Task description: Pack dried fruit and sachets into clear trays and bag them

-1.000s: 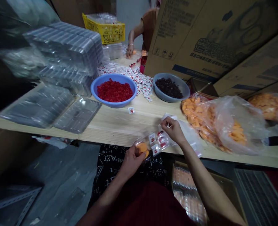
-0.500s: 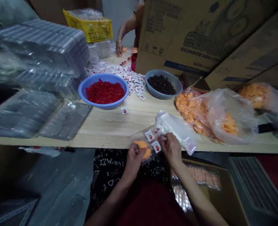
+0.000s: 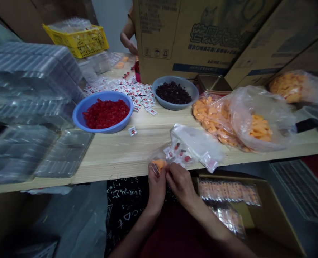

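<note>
Clear tray [image 3: 178, 154] with orange pieces [image 3: 159, 164]: our left hand [image 3: 156, 188] pinches one end; our right hand [image 3: 180, 181] curls close beside, whether gripping it, we cannot tell.

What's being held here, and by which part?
The left hand holds the clear tray by its end with orange pieces; whether the right hand grips too is unclear.

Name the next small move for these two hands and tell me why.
Probably steady the clear package with the left hand and check its near edge with the right hand: both hands come together there, beside the orange pieces, and blur hides whether that edge is closed.
</note>
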`<move>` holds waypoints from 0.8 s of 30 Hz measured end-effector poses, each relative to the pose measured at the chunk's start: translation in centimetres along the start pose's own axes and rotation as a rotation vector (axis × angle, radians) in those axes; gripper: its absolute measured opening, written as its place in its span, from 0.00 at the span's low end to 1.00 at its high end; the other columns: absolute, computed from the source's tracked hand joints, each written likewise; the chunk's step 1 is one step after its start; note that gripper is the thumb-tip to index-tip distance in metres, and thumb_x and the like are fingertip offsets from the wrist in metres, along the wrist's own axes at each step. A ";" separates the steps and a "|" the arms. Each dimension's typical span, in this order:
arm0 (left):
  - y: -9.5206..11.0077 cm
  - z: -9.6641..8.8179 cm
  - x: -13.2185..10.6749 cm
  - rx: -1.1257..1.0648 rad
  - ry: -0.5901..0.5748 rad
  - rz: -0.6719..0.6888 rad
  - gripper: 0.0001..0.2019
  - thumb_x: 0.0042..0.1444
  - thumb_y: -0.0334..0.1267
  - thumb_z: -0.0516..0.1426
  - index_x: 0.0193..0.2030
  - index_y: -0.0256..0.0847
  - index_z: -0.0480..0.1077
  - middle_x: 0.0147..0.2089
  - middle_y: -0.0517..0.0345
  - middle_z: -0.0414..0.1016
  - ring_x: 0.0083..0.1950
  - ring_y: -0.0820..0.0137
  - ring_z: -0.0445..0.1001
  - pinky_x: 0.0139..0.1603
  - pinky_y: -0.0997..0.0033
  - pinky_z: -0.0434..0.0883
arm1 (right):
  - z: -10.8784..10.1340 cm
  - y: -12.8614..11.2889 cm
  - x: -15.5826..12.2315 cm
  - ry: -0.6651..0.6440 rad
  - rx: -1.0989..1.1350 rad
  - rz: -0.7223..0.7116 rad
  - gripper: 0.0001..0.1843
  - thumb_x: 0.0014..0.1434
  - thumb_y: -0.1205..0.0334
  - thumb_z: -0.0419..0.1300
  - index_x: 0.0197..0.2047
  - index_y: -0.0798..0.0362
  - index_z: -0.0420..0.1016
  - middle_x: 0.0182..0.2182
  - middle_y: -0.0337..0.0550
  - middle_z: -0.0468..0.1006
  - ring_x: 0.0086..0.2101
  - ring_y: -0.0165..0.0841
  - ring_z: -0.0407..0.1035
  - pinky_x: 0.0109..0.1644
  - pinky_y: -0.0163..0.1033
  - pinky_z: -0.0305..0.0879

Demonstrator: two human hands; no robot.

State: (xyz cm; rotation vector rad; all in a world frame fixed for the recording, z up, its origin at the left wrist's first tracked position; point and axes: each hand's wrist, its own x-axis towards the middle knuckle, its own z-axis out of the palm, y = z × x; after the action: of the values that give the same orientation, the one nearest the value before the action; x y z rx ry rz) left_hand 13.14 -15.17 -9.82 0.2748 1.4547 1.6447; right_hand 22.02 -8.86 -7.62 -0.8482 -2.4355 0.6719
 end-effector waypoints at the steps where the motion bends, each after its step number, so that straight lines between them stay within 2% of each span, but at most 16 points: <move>1: 0.4 0.1 0.0 -0.033 -0.014 -0.022 0.18 0.57 0.49 0.62 0.49 0.43 0.67 0.47 0.56 0.75 0.52 0.67 0.73 0.56 0.71 0.68 | -0.1 0.2 0.0 0.011 0.051 0.033 0.10 0.67 0.67 0.49 0.34 0.50 0.66 0.29 0.42 0.72 0.31 0.35 0.66 0.36 0.38 0.60; 3: 1.5 -0.3 -0.1 -0.116 -0.121 -0.080 0.21 0.57 0.48 0.63 0.53 0.43 0.68 0.54 0.53 0.75 0.59 0.64 0.71 0.60 0.69 0.66 | -0.7 0.9 0.2 0.057 0.158 0.135 0.08 0.66 0.66 0.51 0.35 0.50 0.68 0.29 0.40 0.71 0.30 0.33 0.66 0.35 0.37 0.60; 5: 2.7 -1.1 -0.2 -0.182 -0.314 -0.162 0.22 0.57 0.48 0.63 0.56 0.44 0.70 0.60 0.51 0.73 0.63 0.61 0.69 0.63 0.65 0.66 | -1.7 1.7 0.4 0.090 0.254 0.227 0.07 0.64 0.65 0.52 0.35 0.50 0.69 0.27 0.37 0.70 0.28 0.31 0.64 0.33 0.35 0.59; 6: 3.2 -1.5 -0.2 -0.192 -0.393 -0.197 0.22 0.57 0.48 0.63 0.57 0.44 0.71 0.60 0.49 0.72 0.62 0.60 0.70 0.62 0.63 0.67 | -2.3 2.0 0.6 0.088 0.298 0.255 0.06 0.64 0.65 0.53 0.35 0.51 0.70 0.27 0.36 0.70 0.27 0.30 0.63 0.32 0.34 0.58; 8: 3.6 -2.2 -0.1 -0.157 -0.471 -0.233 0.21 0.56 0.48 0.64 0.55 0.42 0.74 0.56 0.47 0.76 0.54 0.60 0.76 0.57 0.60 0.71 | -3.2 2.5 0.9 0.060 0.364 0.278 0.06 0.63 0.64 0.54 0.35 0.51 0.71 0.25 0.35 0.68 0.26 0.29 0.61 0.29 0.33 0.56; 10: 3.3 -2.3 0.4 -0.088 -0.460 -0.240 0.20 0.55 0.47 0.65 0.51 0.40 0.76 0.49 0.47 0.79 0.44 0.64 0.78 0.51 0.62 0.74 | -3.7 2.5 1.0 0.027 0.371 0.266 0.05 0.63 0.64 0.54 0.36 0.51 0.71 0.25 0.35 0.68 0.26 0.29 0.60 0.28 0.33 0.55; 13: 2.1 -1.2 1.4 -0.053 -0.361 -0.196 0.19 0.53 0.49 0.66 0.47 0.38 0.77 0.43 0.50 0.80 0.38 0.68 0.77 0.44 0.66 0.76 | -3.7 1.9 1.0 0.014 0.272 0.200 0.06 0.65 0.63 0.53 0.37 0.51 0.71 0.28 0.38 0.72 0.27 0.30 0.63 0.32 0.35 0.57; 15: 1.6 -0.3 1.8 -0.070 -0.308 -0.149 0.19 0.53 0.50 0.66 0.44 0.37 0.77 0.42 0.51 0.80 0.38 0.69 0.77 0.43 0.68 0.76 | -3.5 1.4 1.0 0.026 0.194 0.162 0.08 0.66 0.63 0.53 0.36 0.51 0.70 0.29 0.40 0.73 0.29 0.32 0.65 0.35 0.36 0.59; 18: 2.1 0.2 1.7 -0.096 -0.327 -0.134 0.19 0.54 0.50 0.65 0.44 0.37 0.76 0.45 0.50 0.79 0.40 0.69 0.77 0.45 0.67 0.76 | -3.6 1.3 1.1 0.061 0.177 0.171 0.07 0.66 0.63 0.53 0.35 0.51 0.70 0.29 0.40 0.73 0.30 0.32 0.66 0.35 0.36 0.59; 22: 3.9 -0.9 0.7 -0.078 -0.365 -0.179 0.22 0.60 0.52 0.60 0.54 0.40 0.72 0.52 0.46 0.76 0.45 0.65 0.77 0.48 0.61 0.77 | -3.9 2.1 1.4 0.073 0.260 0.230 0.06 0.64 0.64 0.53 0.36 0.50 0.70 0.29 0.39 0.74 0.29 0.31 0.66 0.34 0.35 0.59; 24: 4.4 -1.6 0.4 -0.018 -0.375 -0.198 0.22 0.58 0.50 0.62 0.55 0.41 0.71 0.51 0.46 0.77 0.43 0.66 0.78 0.46 0.62 0.78 | -3.8 2.3 1.4 0.050 0.272 0.226 0.06 0.64 0.65 0.53 0.35 0.51 0.70 0.29 0.39 0.74 0.29 0.31 0.66 0.34 0.35 0.59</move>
State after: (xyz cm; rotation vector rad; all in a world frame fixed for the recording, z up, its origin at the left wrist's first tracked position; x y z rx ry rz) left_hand 9.81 -15.57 -6.59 0.3932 1.1436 1.3606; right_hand 24.19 -5.19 -5.69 -1.0208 -2.1578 1.0253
